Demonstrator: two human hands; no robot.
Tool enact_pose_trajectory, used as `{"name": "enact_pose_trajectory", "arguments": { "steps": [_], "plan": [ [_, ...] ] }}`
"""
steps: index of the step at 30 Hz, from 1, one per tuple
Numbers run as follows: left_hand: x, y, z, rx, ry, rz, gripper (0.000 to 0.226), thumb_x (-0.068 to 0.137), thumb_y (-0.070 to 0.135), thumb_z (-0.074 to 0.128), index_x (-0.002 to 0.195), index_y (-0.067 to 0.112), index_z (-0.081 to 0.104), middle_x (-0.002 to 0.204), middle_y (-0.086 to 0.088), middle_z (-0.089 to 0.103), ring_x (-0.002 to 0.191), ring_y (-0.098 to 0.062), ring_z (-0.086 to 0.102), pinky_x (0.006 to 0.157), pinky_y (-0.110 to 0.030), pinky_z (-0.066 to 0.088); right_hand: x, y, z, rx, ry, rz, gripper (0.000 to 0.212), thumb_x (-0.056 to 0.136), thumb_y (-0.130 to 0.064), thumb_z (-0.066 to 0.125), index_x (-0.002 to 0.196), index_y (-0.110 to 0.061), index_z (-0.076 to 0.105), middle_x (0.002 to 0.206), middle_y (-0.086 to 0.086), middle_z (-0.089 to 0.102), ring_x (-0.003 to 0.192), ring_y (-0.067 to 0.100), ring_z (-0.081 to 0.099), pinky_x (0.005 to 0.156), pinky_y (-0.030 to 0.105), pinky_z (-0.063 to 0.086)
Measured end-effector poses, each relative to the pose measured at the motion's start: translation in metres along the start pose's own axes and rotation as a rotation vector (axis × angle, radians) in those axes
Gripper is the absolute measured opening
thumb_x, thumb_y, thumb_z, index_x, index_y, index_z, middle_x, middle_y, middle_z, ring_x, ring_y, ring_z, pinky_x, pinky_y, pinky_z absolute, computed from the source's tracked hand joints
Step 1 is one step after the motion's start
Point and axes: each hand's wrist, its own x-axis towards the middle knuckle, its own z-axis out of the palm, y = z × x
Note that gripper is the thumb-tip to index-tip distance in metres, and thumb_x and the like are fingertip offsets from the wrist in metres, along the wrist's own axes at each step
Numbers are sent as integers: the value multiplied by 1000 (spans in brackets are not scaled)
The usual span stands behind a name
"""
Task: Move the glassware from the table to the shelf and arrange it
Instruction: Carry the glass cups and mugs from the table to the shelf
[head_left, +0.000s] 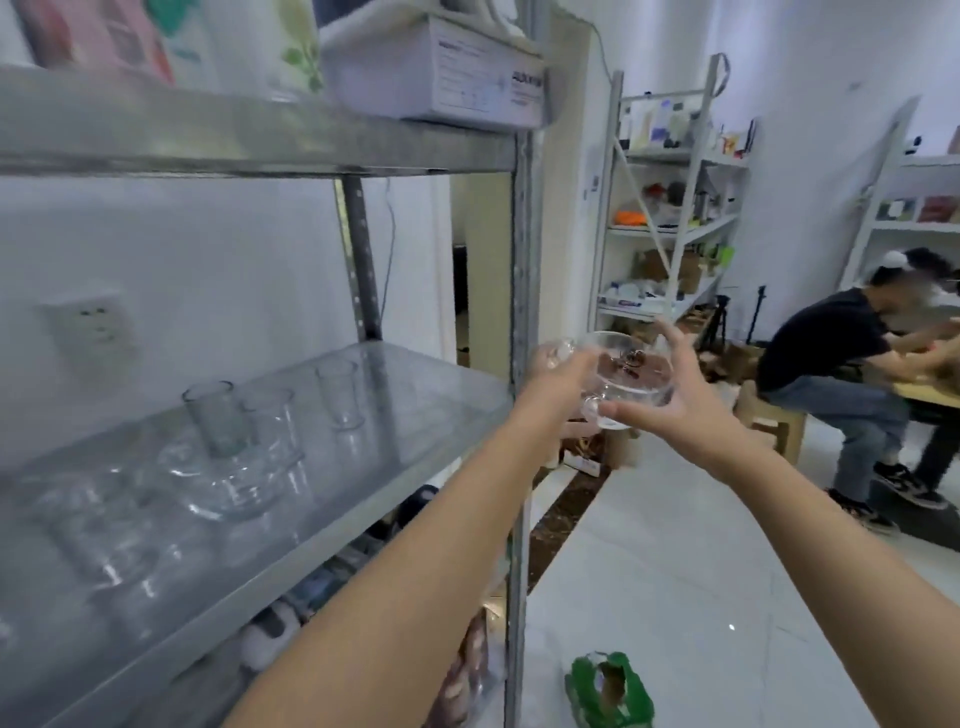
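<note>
Both my hands are raised just right of the metal shelf (415, 410), beyond its front post. My right hand (675, 405) grips a clear glass cup (631, 376) with a handle; thumb below, fingers spread round its far side. My left hand (558, 379) holds a small clear glass piece (560, 352) at its fingertips, touching the cup's left side. On the shelf stand several clear glasses, among them a tumbler (210, 415) in a glass bowl (234, 483) and a small glass (338, 395). The image is blurred.
The shelf's upright post (519, 291) stands between my hands and the shelf. A white box (436, 73) sits on the upper shelf. People sit at a table (831, 364) at the right. A green bag (608, 691) lies on the tiled floor.
</note>
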Motion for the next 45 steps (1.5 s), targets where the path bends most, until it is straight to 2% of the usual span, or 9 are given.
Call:
{"name": "enact_pose_trajectory", "arguments": {
  "steps": [5,11,14,21,24,27,31,35,45],
  "plan": [
    [-3,20,-67,-43,244,37,58,89,52,59,140,34,36,130,-9,56,103,-33,65,77,-48,60,44,-30,64,53,-120,-125,110,70,-42,83,151,-42,9,156,3,27,130,15,38,103,35,34],
    [-24,15,-130,96,469,72,63,94,60,39,150,37,19,152,-3,38,129,-28,48,102,-44,46,69,-45,151,172,-269,-140,110,66,-48,85,150,-41,14,141,-1,41,127,17,46,106,40,39],
    [-37,4,-150,128,473,47,55,99,52,36,148,30,28,148,0,41,132,-25,45,93,-32,46,69,-45,177,210,-306,-142,110,66,-46,85,151,-34,15,142,1,42,131,19,44,106,37,38],
    [-54,-7,-179,169,587,-31,53,103,36,38,151,18,26,153,-2,35,138,-25,38,104,-34,33,65,-51,219,238,-444,-123,108,75,-29,84,154,-29,10,154,6,34,129,11,35,98,26,29],
    [-57,-11,-180,178,619,-56,52,100,38,41,146,17,32,147,-7,44,129,-28,48,109,-41,37,65,-51,230,234,-459,-117,111,74,-26,85,155,-27,10,155,5,33,137,15,35,101,26,31],
    [-59,-11,-181,174,648,-81,51,99,36,42,144,14,33,139,-9,50,119,-25,54,100,-39,45,67,-51,238,227,-463,-111,110,74,-28,85,154,-29,10,152,7,37,137,21,39,101,28,35],
    [-58,-10,-184,172,663,-109,57,101,32,42,150,12,21,146,-8,41,124,-24,47,88,-30,38,70,-51,244,214,-482,-104,112,72,-32,85,154,-32,8,152,11,37,138,24,40,112,39,36],
    [-62,-8,-177,153,668,-115,56,99,29,46,147,9,24,130,-9,50,109,-23,53,72,-28,45,70,-52,248,209,-480,-97,112,74,-31,83,154,-33,5,152,11,38,138,25,41,112,43,38],
    [-71,-13,-160,103,707,-97,59,93,24,50,145,13,25,137,-10,47,106,-26,60,86,-38,50,72,-51,247,206,-470,-62,105,83,-12,73,155,-31,-1,151,16,38,130,35,49,106,43,44]
  ]
}}
